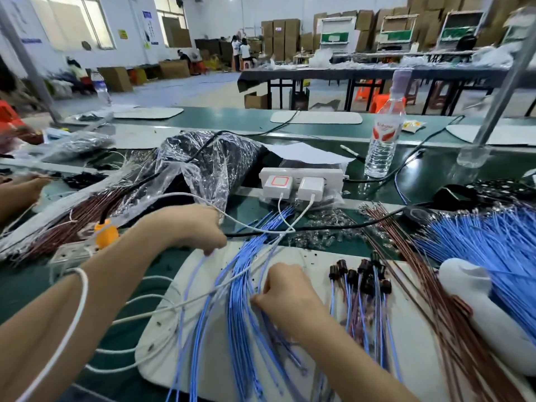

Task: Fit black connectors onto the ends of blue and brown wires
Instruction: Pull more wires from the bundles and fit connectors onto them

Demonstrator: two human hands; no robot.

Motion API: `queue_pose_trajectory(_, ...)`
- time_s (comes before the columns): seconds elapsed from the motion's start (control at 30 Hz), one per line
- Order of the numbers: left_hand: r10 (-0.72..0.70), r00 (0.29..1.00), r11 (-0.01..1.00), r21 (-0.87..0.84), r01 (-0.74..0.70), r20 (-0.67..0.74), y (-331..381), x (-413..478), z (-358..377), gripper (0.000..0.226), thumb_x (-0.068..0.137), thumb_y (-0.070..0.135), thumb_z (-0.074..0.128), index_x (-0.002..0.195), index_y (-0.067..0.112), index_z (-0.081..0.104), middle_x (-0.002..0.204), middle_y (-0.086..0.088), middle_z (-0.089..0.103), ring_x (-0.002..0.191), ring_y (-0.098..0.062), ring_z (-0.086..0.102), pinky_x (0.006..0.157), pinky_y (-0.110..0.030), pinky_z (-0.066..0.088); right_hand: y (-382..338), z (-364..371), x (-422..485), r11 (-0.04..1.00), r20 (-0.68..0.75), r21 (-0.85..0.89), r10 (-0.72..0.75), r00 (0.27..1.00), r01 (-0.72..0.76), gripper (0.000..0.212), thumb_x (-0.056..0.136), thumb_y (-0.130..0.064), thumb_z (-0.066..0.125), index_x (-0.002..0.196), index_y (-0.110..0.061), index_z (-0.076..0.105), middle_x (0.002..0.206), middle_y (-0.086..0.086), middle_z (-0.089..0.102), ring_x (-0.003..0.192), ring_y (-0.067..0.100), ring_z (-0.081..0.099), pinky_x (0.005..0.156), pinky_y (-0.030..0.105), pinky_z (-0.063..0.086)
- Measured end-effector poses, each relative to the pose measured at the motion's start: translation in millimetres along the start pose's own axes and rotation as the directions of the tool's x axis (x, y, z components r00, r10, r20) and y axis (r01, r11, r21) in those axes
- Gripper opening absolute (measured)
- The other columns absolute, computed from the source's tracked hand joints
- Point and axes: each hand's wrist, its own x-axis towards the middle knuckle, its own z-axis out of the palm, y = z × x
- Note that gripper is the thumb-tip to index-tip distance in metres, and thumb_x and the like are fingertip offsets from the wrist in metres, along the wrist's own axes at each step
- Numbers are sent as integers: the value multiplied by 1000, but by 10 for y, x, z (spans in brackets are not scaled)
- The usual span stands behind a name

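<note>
Black connectors point(362, 274) already sit on the ends of a small cluster of blue and brown leads on the right half of the white mat point(319, 259). That cluster looks like the finished share. It is small against what remains, so I judge the job to be at an early stage.

At the mat's middle lies a loose sheaf of blue wires point(240, 300), thin, round and glossy, with bare ends. The right hand point(287, 291) rests on this sheaf with its grip curled down into the strands and the thumb pressed against them. Near the mat's far edge, the left hand point(191, 227) has its grip pinched on one pale blue strand of the sheaf.

Off the mat's right edge lie long, stiff-looking brown wires point(435, 309). Beyond them is a thick blue bundle point(493, 245), held in a soft white wrap point(475, 300).

Just past the mat's far edge is a scatter of small clear parts point(324, 233), which look like hard plastic. Farther back on the green worktop stands a white power strip point(301, 181). To the mat's far left, a crinkled clear bag point(197, 163) covers more brown wires.
</note>
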Motion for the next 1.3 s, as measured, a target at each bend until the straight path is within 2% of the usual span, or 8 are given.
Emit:
queue_pose_trajectory(0.17, 276, 961, 815, -535, -222, 22, 167, 52, 78, 32, 94, 26, 54, 71, 15, 74, 51, 4, 35, 41, -10, 30, 41, -18, 27, 72, -115, 26, 949, 162, 300, 50, 985, -98, 12, 79, -11, 66, 73, 0, 64, 60, 10, 56, 46, 17, 53, 47, 22, 42)
queue_pose_trajectory(0.33, 149, 892, 799, -480, -363, -427, 658, 214, 361, 44, 97, 41, 48, 73, 16, 74, 41, 6, 39, 48, -12, 41, 45, -21, 30, 363, -630, -254, 443, 215, 883, -95, 972, -152, 27, 83, -2, 58, 58, -10, 51, 49, 1, 45, 33, 6, 33, 31, 13, 23)
queue_pose_trajectory(0.43, 159, 902, 223, -875, -430, -402, 1209, 156, 509, 43, 99, 35, 48, 66, 21, 72, 38, 11, 30, 36, -5, 28, 39, -20, 23, 637, -1008, -356, 110, 47, 993, -130, 990, -32, 12, 70, -15, 62, 67, -10, 52, 53, -2, 40, 32, 1, 29, 26, 11, 23)
queue_pose_trajectory(0.5, 169, 877, -104, -893, -438, -450, 1545, 123, 593, 29, 97, 33, 50, 79, 21, 68, 45, 13, 34, 36, -3, 29, 40, -18, 23, 812, -1161, -363, -5, -115, 993, -52, 992, 115, 10, 71, -20, 58, 72, -13, 52, 56, -4, 44, 34, 1, 31, 26, 10, 22)
queue_pose_trajectory(0.67, 37, 670, 25, -669, -743, -742, 1828, 82, 895, 24, 93, 26, 46, 117, 25, 51, 59, 15, 42, 49, -4, 33, 50, -22, 28, 1103, -1127, -383, -140, -328, 924, 192, 925, 357, 18, 80, -25, 51, 66, -20, 61, 55, -5, 50, 30, 0, 27, 31, 12, 18)
queue_pose_trajectory(0.8, 279, 625, 133, -615, -777, -729, 1775, 134, 1038, 28, 89, 47, 48, 88, 22, 59, 57, 18, 50, 54, 1, 39, 53, -15, 32, 1247, -974, -368, -196, -427, 837, 351, 833, 511, 3, 80, -21, 50, 80, -20, 47, 53, -4, 51, 35, 4, 38, 32, 11, 30)
queue_pose_trajectory(1.1, 129, 707, -7, -714, -700, -695, 1726, 220, 1019, 14, 89, 34, 51, 98, 23, 54, 47, 10, 32, 43, -6, 24, 42, -18, 20, 1270, -941, -434, 5, -537, 814, 390, 749, 581, 20, 85, -30, 48, 90, -16, 61, 54, 5, 55, 40, 13, 42, 41, 14, 36)
queue_pose_trajectory(1.3, 217, 636, 217, -599, -771, -741, 1724, 252, 1052, 10, 93, 35, 52, 101, 31, 56, 53, 13, 39, 46, -5, 32, 48, -13, 25, 1255, -921, -448, -59, -516, 811, 395, 760, 582, 23, 87, -33, 47, 91, -19, 65, 53, 7, 55, 41, 16, 42, 45, 17, 39)
